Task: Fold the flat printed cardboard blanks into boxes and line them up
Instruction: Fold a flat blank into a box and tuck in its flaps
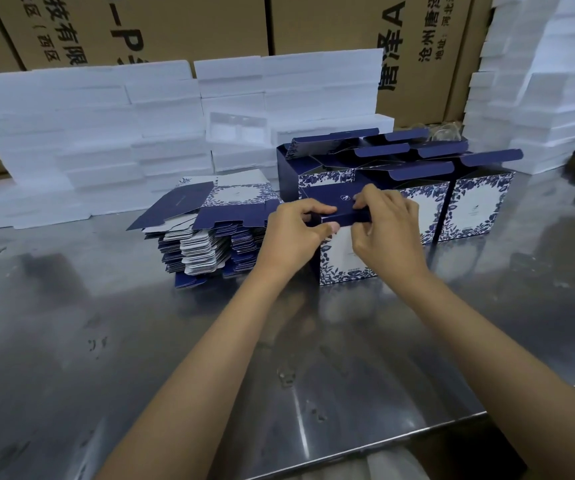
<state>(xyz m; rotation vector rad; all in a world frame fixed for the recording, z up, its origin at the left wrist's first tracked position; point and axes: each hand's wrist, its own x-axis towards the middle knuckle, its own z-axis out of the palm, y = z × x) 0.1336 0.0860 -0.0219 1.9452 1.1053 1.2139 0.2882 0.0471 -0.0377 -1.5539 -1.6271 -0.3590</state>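
Both-handed, left hand (pixel 291 233) and right hand (pixel 388 230) pinch the box (pixel 339 251) lid's front edge (apparently tucking it).

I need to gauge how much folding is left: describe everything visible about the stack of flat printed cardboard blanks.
The stack of flat printed cardboard blanks lies on the shiny metal table, left of the box being folded. It is thin card, dark navy with white panels framed by blue leaf print, and pale on the reverse. Many layers show, their notched tabs fanned unevenly along the near edge. The top blank lies slightly askew. The left hand overlaps its right edge in view; actual contact cannot be told.
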